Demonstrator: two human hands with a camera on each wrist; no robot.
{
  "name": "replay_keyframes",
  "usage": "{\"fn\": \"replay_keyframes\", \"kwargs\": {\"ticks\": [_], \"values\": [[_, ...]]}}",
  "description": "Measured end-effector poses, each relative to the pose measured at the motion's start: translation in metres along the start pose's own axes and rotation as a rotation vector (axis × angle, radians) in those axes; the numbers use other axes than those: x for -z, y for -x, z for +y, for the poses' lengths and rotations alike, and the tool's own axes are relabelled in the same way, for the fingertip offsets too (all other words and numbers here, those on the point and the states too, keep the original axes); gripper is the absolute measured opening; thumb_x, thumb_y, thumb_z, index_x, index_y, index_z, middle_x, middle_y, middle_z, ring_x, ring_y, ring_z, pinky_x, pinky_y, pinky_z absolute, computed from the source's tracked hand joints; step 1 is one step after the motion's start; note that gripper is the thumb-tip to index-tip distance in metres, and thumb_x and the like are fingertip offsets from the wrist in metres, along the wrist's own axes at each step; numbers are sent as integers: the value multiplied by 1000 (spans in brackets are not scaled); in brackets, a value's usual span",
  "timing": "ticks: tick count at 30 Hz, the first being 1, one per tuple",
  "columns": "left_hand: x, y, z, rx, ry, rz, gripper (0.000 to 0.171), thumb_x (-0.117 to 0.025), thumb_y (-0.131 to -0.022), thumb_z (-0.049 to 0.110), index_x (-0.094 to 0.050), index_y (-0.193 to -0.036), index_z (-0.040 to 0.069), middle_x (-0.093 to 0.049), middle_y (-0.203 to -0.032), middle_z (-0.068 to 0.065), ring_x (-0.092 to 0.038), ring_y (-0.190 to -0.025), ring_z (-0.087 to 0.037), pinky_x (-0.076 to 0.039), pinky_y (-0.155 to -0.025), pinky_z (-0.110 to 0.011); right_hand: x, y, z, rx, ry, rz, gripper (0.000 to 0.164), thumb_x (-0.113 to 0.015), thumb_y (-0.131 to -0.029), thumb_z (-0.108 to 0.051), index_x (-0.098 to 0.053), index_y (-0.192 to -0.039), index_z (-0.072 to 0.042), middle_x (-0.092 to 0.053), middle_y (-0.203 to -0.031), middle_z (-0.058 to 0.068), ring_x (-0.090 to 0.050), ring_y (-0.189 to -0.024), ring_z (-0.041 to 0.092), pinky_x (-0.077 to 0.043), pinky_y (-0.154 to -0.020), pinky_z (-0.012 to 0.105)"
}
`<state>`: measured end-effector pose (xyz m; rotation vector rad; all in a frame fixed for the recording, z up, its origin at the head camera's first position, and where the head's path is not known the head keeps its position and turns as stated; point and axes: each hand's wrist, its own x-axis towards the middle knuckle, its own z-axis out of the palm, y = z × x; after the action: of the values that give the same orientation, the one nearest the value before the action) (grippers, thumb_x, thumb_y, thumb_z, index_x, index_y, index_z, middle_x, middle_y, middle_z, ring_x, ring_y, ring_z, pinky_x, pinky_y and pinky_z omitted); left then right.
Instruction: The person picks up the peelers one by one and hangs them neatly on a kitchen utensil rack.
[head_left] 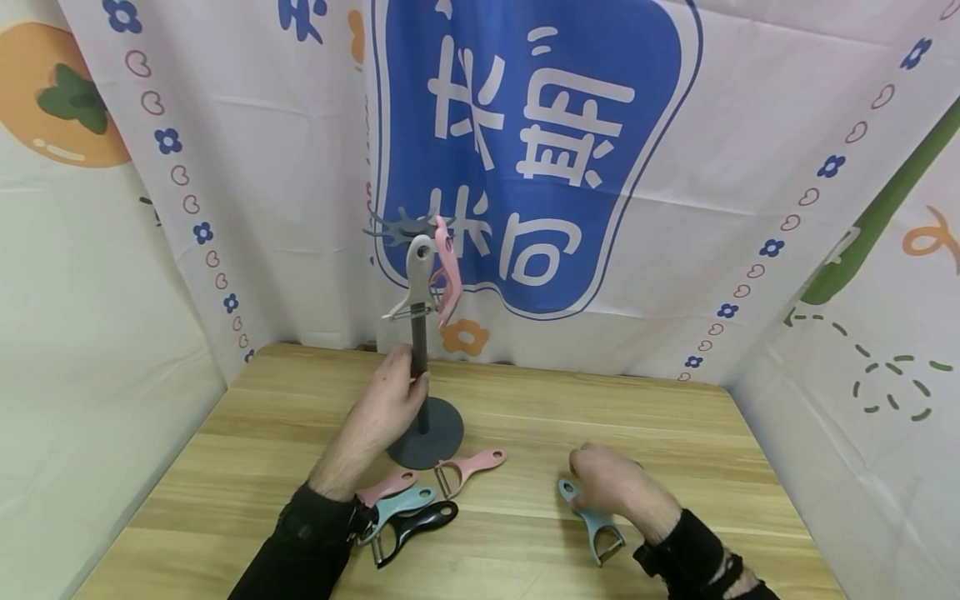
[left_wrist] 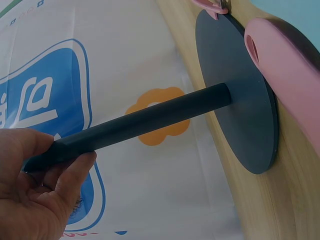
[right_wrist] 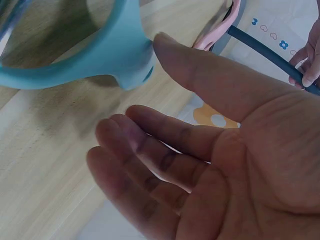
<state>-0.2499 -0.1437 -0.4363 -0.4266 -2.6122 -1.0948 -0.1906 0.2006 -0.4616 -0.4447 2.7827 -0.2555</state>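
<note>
Just left of the frame's middle, the left hand (head_left: 386,400) is grasping the slim post of the dark stand (head_left: 419,342) between thumb and fingers, probably to keep it steady, since the round base (head_left: 446,425) is carrying a tall, top-heavy load. Up at the ring of hooks (head_left: 405,229), a pale grey peeler (head_left: 420,258) and a hanging pink peeler (head_left: 450,275) are dangling heads down, their holed handles suiting the hooks. At lower right, the right hand (head_left: 611,483) is holding nothing clasped: in the right wrist view its thumb is apparently touching the right-hand blue peeler (head_left: 592,518), while the other fingers are curving loosely, apart from it. Whether that peeler is resting fully on the wood I cannot tell. At lower centre, a loose pink peeler (head_left: 480,461) is lying near the base; beside the left sleeve (head_left: 300,542), a second pink peeler (head_left: 390,485), another blue peeler (head_left: 405,502) and a black peeler (head_left: 423,521) are bunching together, handles pointing up and right, seemingly for easy picking. The wood-grained table (head_left: 525,417) is spanning the lower frame, and white printed cloth (head_left: 300,208) is enclosing it behind and on both sides, a blue panel (head_left: 652,100) with white characters filling the upper centre.
</note>
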Motion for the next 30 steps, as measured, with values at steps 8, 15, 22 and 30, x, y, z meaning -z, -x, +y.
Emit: {"fn": "replay_keyframes", "kwargs": {"ticks": [8,15,22,30], "values": [[0,0,0,5,-1,0,21,-59,-103,8,-54,-121,0,-56,-116,-15,-63,-108,-28,-63,-83,-41,0,8,1,-39,-4,-62,34,-92,-73,-21,-62,-83,-9,-54,-72,1,-47,-61,15,-34,-50,25],[0,0,0,4,-3,-1,20,-59,-103,8,-54,-120,0,-56,-116,-15,-63,-108,-28,-63,-83,-40,-2,8,1,-18,-34,-72,24,-86,-78,-9,-63,-85,-9,-56,-72,2,-50,-61,16,-39,-50,25],[0,0,1,4,-5,-1,20,-59,-102,7,-54,-120,0,-56,-116,-15,-63,-108,-28,-63,-83,-39,-1,2,3,0,-44,-58,21,-83,-81,-7,-64,-90,-9,-56,-75,0,-52,-62,15,-43,-50,26],[0,0,0,1,-6,2,20,-59,-102,7,-54,-120,-1,-56,-116,-16,-63,-107,-28,-63,-82,-39,3,-3,1,57,-85,-5,25,-82,-83,-8,-68,-103,-4,-59,-84,0,-56,-68,14,-50,-55,28]]}}
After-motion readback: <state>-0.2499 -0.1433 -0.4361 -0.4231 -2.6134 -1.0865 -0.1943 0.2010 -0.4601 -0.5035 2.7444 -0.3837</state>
